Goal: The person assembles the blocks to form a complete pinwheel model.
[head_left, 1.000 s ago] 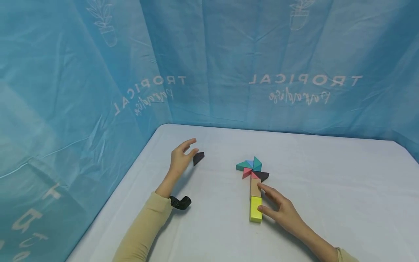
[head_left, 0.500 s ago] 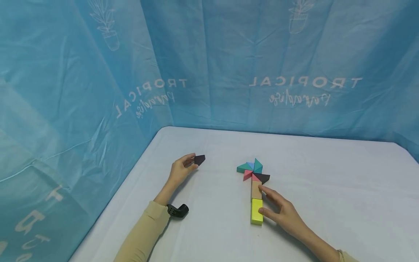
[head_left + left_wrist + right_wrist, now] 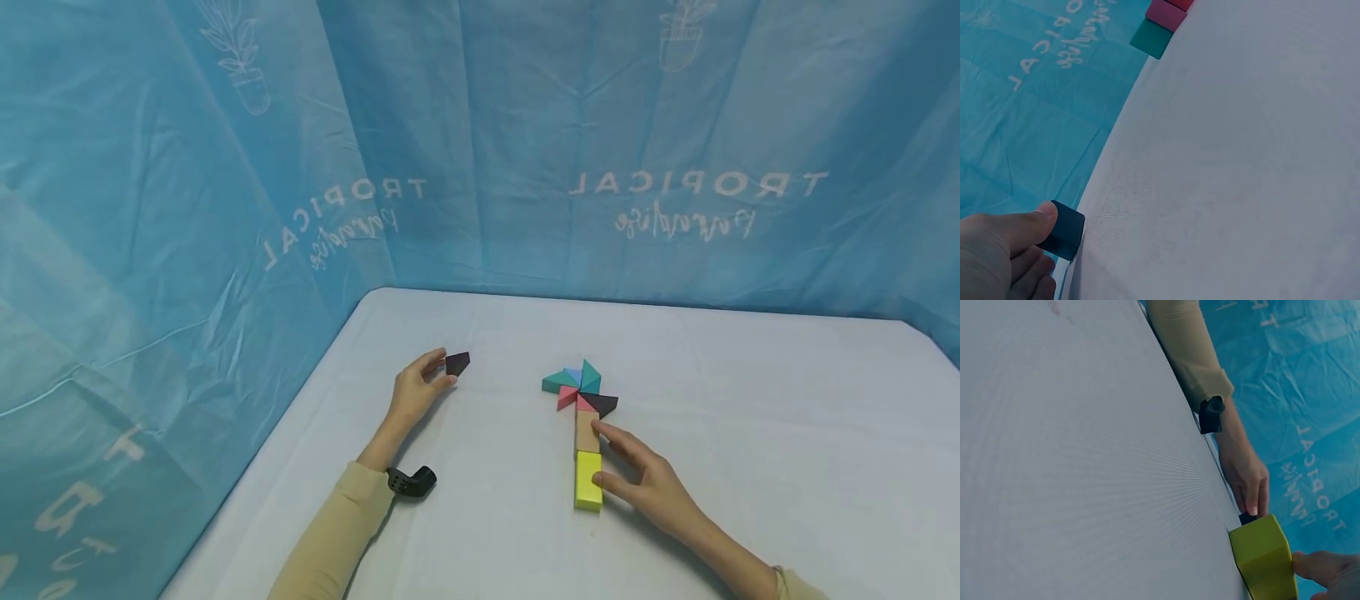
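My left hand (image 3: 415,392) pinches a black block (image 3: 456,364) with slanted sides at the left of the white table. In the left wrist view, the thumb presses on this block (image 3: 1067,229). My right hand (image 3: 656,492) lies beside a column of blocks, fingers loosely bent. Its thumb touches the right side of a yellow block (image 3: 588,481), and a fingertip meets the edge of a tan block (image 3: 587,432). Above the tan block, small pieces fan out: a pink triangle (image 3: 583,403), a black piece (image 3: 602,404), a red piece (image 3: 567,397), a blue piece (image 3: 573,375) and green pieces (image 3: 591,377).
A white cloth covers the table (image 3: 750,400). Blue printed curtains (image 3: 525,150) stand along the back and left edges. A black camera mount (image 3: 412,482) sticks out from the left wrist, close above the cloth.
The left hand has come down and its fingers have closed on the black block, which has turned slightly. My right hand keeps its place by the column.
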The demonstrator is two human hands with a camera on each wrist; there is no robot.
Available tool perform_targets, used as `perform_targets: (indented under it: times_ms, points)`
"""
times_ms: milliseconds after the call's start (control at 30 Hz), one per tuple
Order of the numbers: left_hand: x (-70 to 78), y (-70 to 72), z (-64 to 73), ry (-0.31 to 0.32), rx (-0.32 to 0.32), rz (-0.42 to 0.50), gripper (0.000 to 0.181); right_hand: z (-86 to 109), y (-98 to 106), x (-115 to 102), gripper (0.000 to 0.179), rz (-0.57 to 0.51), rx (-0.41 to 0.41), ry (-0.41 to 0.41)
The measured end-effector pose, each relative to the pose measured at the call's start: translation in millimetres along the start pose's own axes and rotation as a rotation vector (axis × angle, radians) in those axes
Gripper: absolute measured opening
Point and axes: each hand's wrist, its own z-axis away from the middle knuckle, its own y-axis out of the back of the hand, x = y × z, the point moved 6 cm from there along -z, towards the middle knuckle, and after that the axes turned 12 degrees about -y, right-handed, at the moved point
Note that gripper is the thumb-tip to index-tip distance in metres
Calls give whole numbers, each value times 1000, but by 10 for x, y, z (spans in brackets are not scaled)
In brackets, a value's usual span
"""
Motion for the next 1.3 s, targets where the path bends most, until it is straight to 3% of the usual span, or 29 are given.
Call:
perform_targets:
  times_ms: [133,333,533,600,700,800,933,1100,1300]
  points:
    - [-39,-27,34,19,-22,0,54,28,-25,14,65,9,3,-16]
    - [0,-4,20,-36,21,37,49,58,-25,-164,64,6,9,13]
    - [262,-22,-21,-9,68,167,51,64,2,-236,63,17,10,33]
    - [392,-96,-40,20,68,198,50,45,5,-160,64,15,9,32]
    - [565,-265,-62,5,51,229,49,14,8,-62,66,-1,5,25]
    - [834,-436,-63,-18,2,272,49,1,11,-18,67,-11,5,21]
    - [1083,-689,-15,-54,-93,287,50,-6,0,-30,66,-19,-3,19]
    - [1249,-938,86,-72,-182,229,51,-19,-16,-25,65,2,-8,6]
    - [1303,-1069,198,-78,-202,167,51,-25,-16,2,65,14,2,13]
